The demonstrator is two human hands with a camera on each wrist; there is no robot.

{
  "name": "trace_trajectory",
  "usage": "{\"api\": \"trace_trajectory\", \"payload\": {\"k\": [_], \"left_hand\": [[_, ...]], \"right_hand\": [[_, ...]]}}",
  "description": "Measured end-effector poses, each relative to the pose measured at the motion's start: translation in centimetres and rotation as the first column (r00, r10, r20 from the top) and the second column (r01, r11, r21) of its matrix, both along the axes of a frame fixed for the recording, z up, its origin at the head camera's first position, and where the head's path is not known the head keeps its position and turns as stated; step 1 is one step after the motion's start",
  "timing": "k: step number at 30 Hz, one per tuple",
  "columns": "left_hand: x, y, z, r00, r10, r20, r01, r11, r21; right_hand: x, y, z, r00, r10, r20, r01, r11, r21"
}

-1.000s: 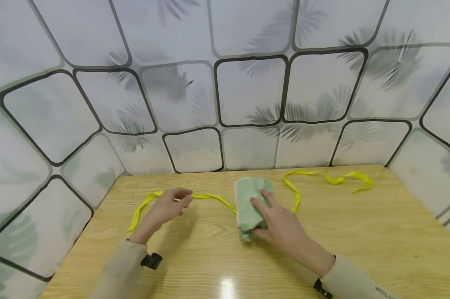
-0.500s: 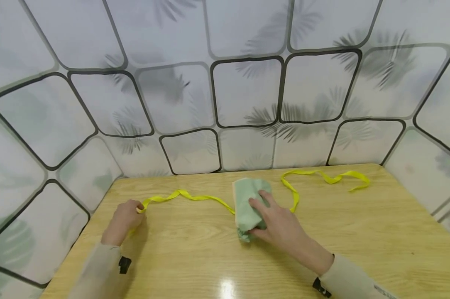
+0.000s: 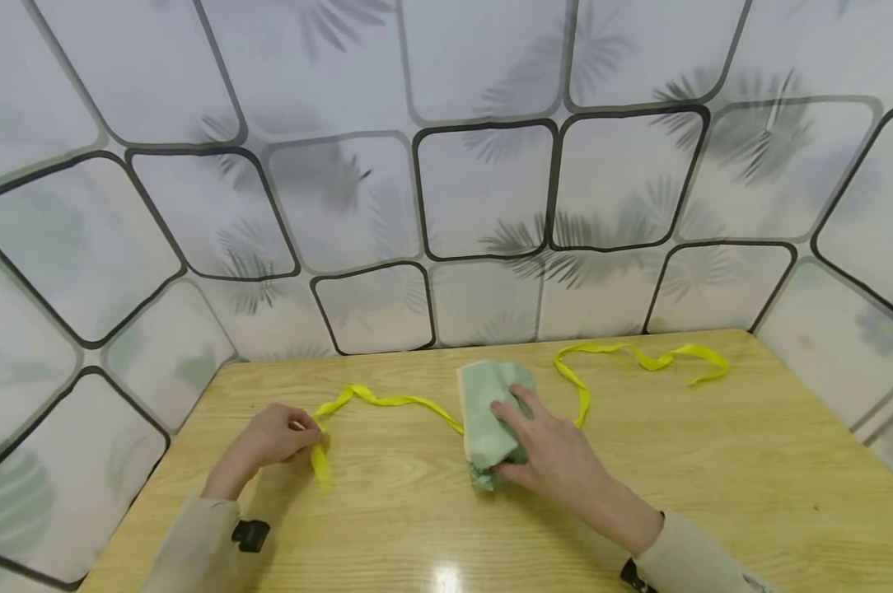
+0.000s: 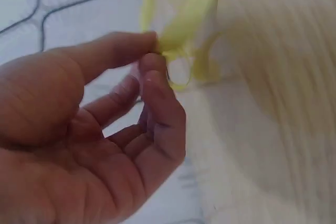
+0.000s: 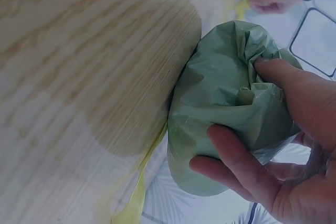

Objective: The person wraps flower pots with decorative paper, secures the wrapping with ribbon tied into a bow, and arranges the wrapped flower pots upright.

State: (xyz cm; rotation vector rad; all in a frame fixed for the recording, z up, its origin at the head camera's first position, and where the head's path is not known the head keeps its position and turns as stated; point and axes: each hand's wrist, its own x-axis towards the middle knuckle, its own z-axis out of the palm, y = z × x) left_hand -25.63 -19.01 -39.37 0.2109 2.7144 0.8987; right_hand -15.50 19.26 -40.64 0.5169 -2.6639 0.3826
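Note:
A long yellow ribbon [image 3: 390,401] runs across the table and passes under a package wrapped in pale green paper [image 3: 488,408]. At the left, my left hand [image 3: 279,435] pinches the ribbon near its left end between thumb and fingertips, and the short tail hangs down. The left wrist view shows the thumb and forefinger meeting on the yellow ribbon [image 4: 190,22]. My right hand [image 3: 554,441] grips the package, fingers over its top and thumb at its near end. In the right wrist view the package [image 5: 210,108] has crumpled folds under the thumb.
The wooden table [image 3: 417,535] meets a pale wall covering [image 3: 483,189] with dark line patterns and leaf prints along its far edge. To the right of the package, the ribbon's other half [image 3: 657,362] lies in loose waves near the back.
My left hand has moved left along the ribbon, taken hold near its end and drawn it back rightward. The right hand stays on the package.

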Motion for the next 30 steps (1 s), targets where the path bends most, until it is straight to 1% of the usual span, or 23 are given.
{"api": "trace_trajectory", "payload": {"k": [2, 5, 7, 9, 11, 13, 16, 18, 21, 23, 24, 26, 27, 28, 29, 30], "left_hand": [[0.2, 0.8, 0.4, 0.999, -0.030, 0.017, 0.029, 0.995, 0.091], [0.2, 2.1, 1.1, 0.996, -0.089, -0.013, 0.090, 0.975, 0.204], [0.2, 2.9, 1.5, 0.991, -0.126, -0.038, 0.131, 0.949, 0.286], [0.2, 3.7, 1.8, 0.987, -0.153, -0.058, 0.164, 0.916, 0.365], [0.3, 4.5, 1.9, 0.984, -0.165, -0.067, 0.178, 0.884, 0.432], [0.5, 5.2, 1.9, 0.983, -0.178, -0.055, 0.181, 0.842, 0.509], [0.7, 6.1, 1.7, 0.978, -0.210, -0.004, 0.166, 0.762, 0.626], [0.8, 6.6, 1.6, 0.969, -0.245, 0.035, 0.150, 0.694, 0.704], [0.9, 7.3, 1.3, 0.956, -0.286, 0.066, 0.126, 0.605, 0.786], [0.9, 7.6, 1.2, 0.950, -0.302, 0.080, 0.107, 0.555, 0.825], [0.8, 7.7, 1.2, 0.949, -0.304, 0.084, 0.099, 0.540, 0.836], [0.8, 7.9, 1.0, 0.950, -0.297, 0.098, 0.076, 0.524, 0.848], [0.7, 7.9, 1.0, 0.950, -0.296, 0.103, 0.070, 0.521, 0.851], [0.7, 8.0, 0.9, 0.952, -0.288, 0.102, 0.068, 0.526, 0.848], [0.6, 8.0, 0.9, 0.958, -0.269, 0.097, 0.067, 0.543, 0.837], [0.6, 8.0, 0.8, 0.967, -0.240, 0.086, 0.068, 0.569, 0.819]], "right_hand": [[0.0, 0.1, -0.1, 1.000, -0.001, -0.005, 0.001, 1.000, 0.005], [0.0, 0.3, -0.2, 1.000, -0.003, -0.016, 0.004, 1.000, 0.014], [0.0, 0.4, -0.2, 1.000, -0.005, -0.023, 0.005, 1.000, 0.016], [-0.1, 0.4, -0.2, 1.000, -0.001, -0.028, 0.002, 1.000, 0.015], [-0.1, 0.3, -0.2, 1.000, 0.002, -0.023, -0.001, 1.000, 0.013], [-0.2, 0.2, -0.1, 1.000, 0.005, -0.015, -0.005, 1.000, 0.011], [-0.2, 0.1, -0.1, 1.000, 0.011, -0.015, -0.011, 1.000, 0.007], [-0.2, 0.1, -0.1, 1.000, 0.017, -0.018, -0.017, 1.000, 0.001], [-0.2, 0.1, -0.1, 1.000, 0.021, -0.017, -0.021, 1.000, -0.006], [-0.2, 0.2, -0.2, 1.000, 0.021, -0.011, -0.021, 1.000, -0.006], [-0.2, 0.2, -0.2, 1.000, 0.019, -0.008, -0.019, 1.000, -0.005], [-0.3, 0.2, -0.2, 1.000, 0.015, -0.003, -0.015, 1.000, -0.004], [-0.3, 0.3, -0.2, 1.000, 0.014, -0.002, -0.014, 1.000, -0.003], [-0.3, 0.3, -0.2, 1.000, 0.012, -0.001, -0.012, 1.000, -0.001], [-0.3, 0.3, -0.2, 1.000, 0.013, 0.001, -0.013, 1.000, -0.001], [-0.3, 0.3, -0.2, 1.000, 0.013, 0.001, -0.013, 1.000, -0.001]]}}
